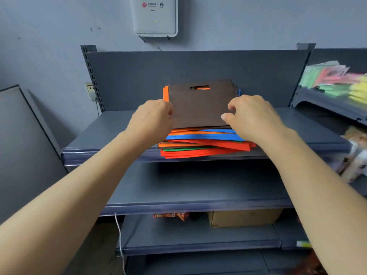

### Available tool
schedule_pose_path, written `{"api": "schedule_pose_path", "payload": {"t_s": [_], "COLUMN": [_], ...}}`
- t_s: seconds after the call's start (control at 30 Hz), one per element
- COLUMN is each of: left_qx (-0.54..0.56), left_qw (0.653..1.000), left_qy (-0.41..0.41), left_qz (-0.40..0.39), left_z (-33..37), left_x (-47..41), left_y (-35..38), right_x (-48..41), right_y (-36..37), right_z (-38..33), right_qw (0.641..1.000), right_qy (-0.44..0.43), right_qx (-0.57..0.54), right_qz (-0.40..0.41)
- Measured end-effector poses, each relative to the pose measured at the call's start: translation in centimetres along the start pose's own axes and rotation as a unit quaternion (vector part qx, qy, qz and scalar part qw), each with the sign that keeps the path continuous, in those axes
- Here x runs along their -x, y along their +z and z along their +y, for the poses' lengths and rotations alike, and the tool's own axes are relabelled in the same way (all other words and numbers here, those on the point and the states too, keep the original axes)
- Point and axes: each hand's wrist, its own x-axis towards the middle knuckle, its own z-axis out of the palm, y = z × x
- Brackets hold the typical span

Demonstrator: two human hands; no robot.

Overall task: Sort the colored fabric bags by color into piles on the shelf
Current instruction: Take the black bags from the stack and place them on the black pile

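Head cam, looking down at a dark grey metal shelving unit against a bluish wall. The mixed pile of fabric bags sits in the middle of the top shelf, right at the front lip: red, orange, blue and a sliver of green, all jumbled together, not sorted yet.

On top of the pile is a brown bag. It looks tipped up, with its far edge in front of the back panel, though I can't say that for sure. An orange edge peeks out behind it on the left and a thin blue one on the right.

Two shelves down there's a cardboard box. Off to the right is a blurry heap of pastel packets on the next unit. A white wall box with a little green light hangs above.

Both hands are on the brown bag. The left hand has its fingers curled round the left edge. The right hand is at the right edge, thumb and fingers bent in close like a pinch.

Small stuff: a thin white cord dangling lower left, a wall socket by the upright, and the bag's handle slot showing orange through it.
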Motion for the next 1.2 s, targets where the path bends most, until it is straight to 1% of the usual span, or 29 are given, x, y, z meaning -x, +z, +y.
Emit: {"api": "schedule_pose_path", "payload": {"t_s": [0.13, 0.27, 0.4, 0.57, 0.73, 0.87, 0.93, 1.0, 1.03, 1.1, 1.2], "left_qx": [0.026, 0.024, 0.009, -0.003, 0.05, 0.165, 0.176, 0.185, 0.172, 0.103, 0.008], "left_qw": [0.997, 0.995, 0.989, 0.976, 0.962, 0.932, 0.929, 0.936, 0.945, 0.966, 0.971], "left_qy": [-0.035, -0.066, -0.1, -0.143, -0.188, -0.262, -0.273, -0.247, -0.219, -0.147, -0.073], "left_qz": [-0.059, -0.074, -0.105, -0.163, -0.193, -0.191, -0.18, -0.171, -0.171, -0.187, -0.227], "left_z": [-1.1, -1.1, -0.9, 0.0, 1.0, 0.6, 0.7, 1.0, 1.3, 2.0, 3.2], "left_x": [-3.2, -5.6, -7.3, -9.2, -10.3, -10.7, -10.7, -10.7, -10.7, -10.8, -10.6], "left_y": [3.0, 5.1, 6.4, 6.9, 6.9, 6.9, 6.9, 7.1, 7.2, 7.3, 7.6], "right_x": [-2.7, -5.2, -7.7, -10.1, -11.5, -12.3, -12.5, -12.6, -12.6, -12.7, -13.0], "right_y": [2.1, 3.7, 5.1, 6.1, 6.9, 7.6, 7.8, 7.9, 7.9, 7.7, 7.6], "right_z": [1.6, 3.1, 4.2, 6.2, 7.8, 8.4, 8.7, 9.1, 9.2, 9.5, 9.5], "right_qw": [1.0, 0.999, 0.997, 0.992, 0.979, 0.975, 0.974, 0.971, 0.971, 0.97, 0.969], "right_qy": [0.027, 0.037, 0.03, 0.027, 0.041, 0.048, 0.052, 0.055, 0.055, 0.053, 0.048], "right_qx": [0.003, 0.006, 0.01, 0.009, -0.004, -0.028, -0.043, -0.054, -0.056, -0.051, -0.038], "right_qz": [-0.014, -0.033, -0.07, -0.126, -0.199, -0.215, -0.218, -0.225, -0.228, -0.233, -0.24]}}
